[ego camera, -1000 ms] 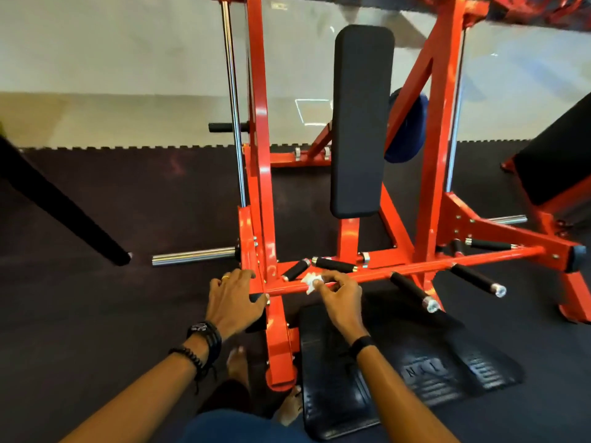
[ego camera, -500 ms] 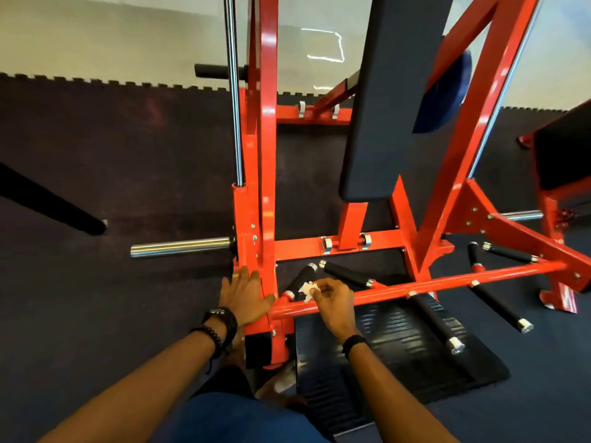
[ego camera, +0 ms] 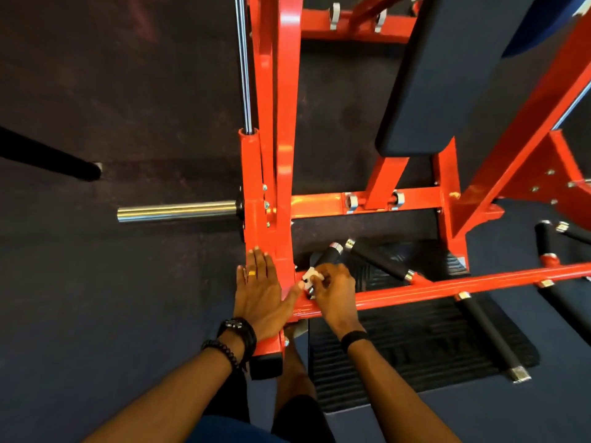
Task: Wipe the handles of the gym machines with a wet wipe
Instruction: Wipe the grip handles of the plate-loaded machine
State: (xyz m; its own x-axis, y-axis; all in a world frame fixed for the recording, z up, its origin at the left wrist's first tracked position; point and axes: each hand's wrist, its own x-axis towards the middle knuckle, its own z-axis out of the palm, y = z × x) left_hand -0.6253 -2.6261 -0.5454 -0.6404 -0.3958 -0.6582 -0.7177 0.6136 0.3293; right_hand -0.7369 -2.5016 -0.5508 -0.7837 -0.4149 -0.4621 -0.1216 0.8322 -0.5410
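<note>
A small white wet wipe (ego camera: 309, 277) is sitting bunched at the near end of a short black handle (ego camera: 325, 258), just left of the scene's middle, where that handle is joining the orange crossbar (ego camera: 447, 287). The right hand (ego camera: 332, 290) is pinching the wipe, its fingers curled together around the wipe and pressing it against the base of the handle. The handle is angling away to the far right and ending in a silver cap.

Just to its right, a second black handle (ego camera: 377, 259) is slanting from a far silver cap back toward the crossbar. Farther right, a longer black handle (ego camera: 489, 334) is reaching toward the near side, over a ribbed black mat (ego camera: 399, 362) lying on the dark floor (ego camera: 96, 298).

The left hand (ego camera: 259, 290) is lying flat with its fingers spread apart on the orange upright post (ego camera: 283, 123), holding nothing; a yellow ring is showing on one finger, and dark bracelets are circling the wrist. The left thumb is stretching toward the wipe and touching or nearly touching it; which one is hard to tell.

On the left, a chrome peg (ego camera: 176, 212) is sticking out sideways from the post. A black pad (ego camera: 454, 75) is rising on the far right, above the frame.
</note>
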